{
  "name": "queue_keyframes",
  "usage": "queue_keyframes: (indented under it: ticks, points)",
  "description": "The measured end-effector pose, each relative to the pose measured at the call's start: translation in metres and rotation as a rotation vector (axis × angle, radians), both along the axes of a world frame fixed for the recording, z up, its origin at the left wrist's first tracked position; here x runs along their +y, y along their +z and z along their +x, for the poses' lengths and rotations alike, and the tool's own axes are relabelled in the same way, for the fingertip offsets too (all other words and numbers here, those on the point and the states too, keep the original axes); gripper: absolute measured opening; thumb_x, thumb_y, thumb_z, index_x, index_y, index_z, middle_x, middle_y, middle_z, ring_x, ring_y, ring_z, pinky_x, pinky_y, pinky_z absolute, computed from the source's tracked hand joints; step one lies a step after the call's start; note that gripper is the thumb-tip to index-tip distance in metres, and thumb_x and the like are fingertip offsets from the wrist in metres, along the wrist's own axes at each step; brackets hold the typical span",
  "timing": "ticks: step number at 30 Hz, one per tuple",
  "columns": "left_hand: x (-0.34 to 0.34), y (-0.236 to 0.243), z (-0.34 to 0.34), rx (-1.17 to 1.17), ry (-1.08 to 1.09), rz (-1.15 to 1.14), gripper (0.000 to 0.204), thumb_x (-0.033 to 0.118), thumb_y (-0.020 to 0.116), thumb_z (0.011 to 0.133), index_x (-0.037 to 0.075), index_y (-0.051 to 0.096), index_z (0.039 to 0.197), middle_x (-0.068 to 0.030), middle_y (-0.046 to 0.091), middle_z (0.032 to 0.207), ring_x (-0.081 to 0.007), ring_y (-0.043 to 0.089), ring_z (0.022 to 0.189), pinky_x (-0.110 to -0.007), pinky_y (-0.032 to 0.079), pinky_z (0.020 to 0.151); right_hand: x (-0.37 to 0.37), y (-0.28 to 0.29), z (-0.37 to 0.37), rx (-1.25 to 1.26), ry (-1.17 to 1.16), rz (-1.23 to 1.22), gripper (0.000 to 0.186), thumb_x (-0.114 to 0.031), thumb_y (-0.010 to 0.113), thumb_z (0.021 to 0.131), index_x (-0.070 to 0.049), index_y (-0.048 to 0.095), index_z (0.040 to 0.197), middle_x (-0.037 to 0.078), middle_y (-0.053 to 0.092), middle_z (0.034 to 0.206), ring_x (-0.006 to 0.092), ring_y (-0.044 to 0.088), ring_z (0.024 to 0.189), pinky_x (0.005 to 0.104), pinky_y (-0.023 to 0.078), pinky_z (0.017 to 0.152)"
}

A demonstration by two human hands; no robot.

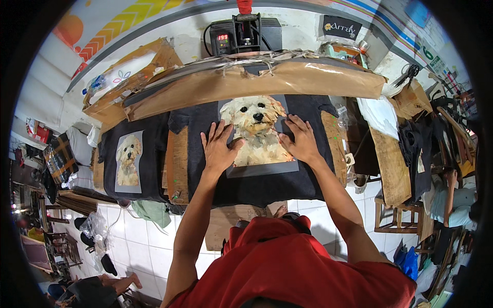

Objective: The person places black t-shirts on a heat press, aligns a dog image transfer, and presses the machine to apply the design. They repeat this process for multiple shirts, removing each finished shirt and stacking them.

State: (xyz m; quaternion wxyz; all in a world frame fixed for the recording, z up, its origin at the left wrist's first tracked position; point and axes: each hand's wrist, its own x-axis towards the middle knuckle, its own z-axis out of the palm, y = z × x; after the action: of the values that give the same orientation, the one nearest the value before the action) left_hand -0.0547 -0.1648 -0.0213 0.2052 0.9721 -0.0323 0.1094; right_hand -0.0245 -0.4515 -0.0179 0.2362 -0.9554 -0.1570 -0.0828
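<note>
A dark T-shirt [257, 191] lies spread on the wooden-edged bench in front of me. On its chest rests a clear transfer film [287, 168] with a printed picture of a cream-coloured dog [257, 136]. My left hand [220, 146] lies flat at the film's left edge, fingers spread. Over its right edge, my right hand [301, 139] is also flat with fingers apart. Neither hand grips anything. Just beyond the shirt is the heat press's upper plate [257, 84], wrapped in brown sheet, which hides the shirt's far part.
Left of me, a second dark shirt [154, 149] bears a similar dog film [128, 164]. The press's control box [222, 38] stands at the back. Wooden boards [389, 164] and a stool [398, 218] are to the right. Other people sit at far right [454, 200] and lower left [110, 287].
</note>
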Motion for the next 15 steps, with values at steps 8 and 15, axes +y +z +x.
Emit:
queue_keyframes:
  ticks: [8,15]
  points:
    - [0.017,0.006,-0.008,-0.129,-0.021,-0.288,0.055,0.036,0.065,0.094,0.004,0.058,0.138,-0.011,0.041,0.157,-0.0333,0.036,0.146,-0.055,0.02,0.121,-0.005,0.008,-0.014,-0.038,-0.003,0.118,0.049,-0.032,0.065,0.093,0.0,0.062,0.13,0.018,0.05,0.148,0.0325,0.042,0.142,0.0513,0.028,0.119]
    - [0.035,0.003,-0.041,-0.037,-0.066,-0.118,0.036,0.024,0.067,0.092,0.01,0.07,0.126,-0.0057,0.055,0.147,-0.03,0.04,0.144,-0.054,0.02,0.121,-0.023,0.007,-0.043,-0.063,0.069,0.085,0.046,-0.027,0.066,0.091,0.003,0.064,0.126,0.019,0.055,0.143,0.0336,0.046,0.138,0.0503,0.03,0.118]
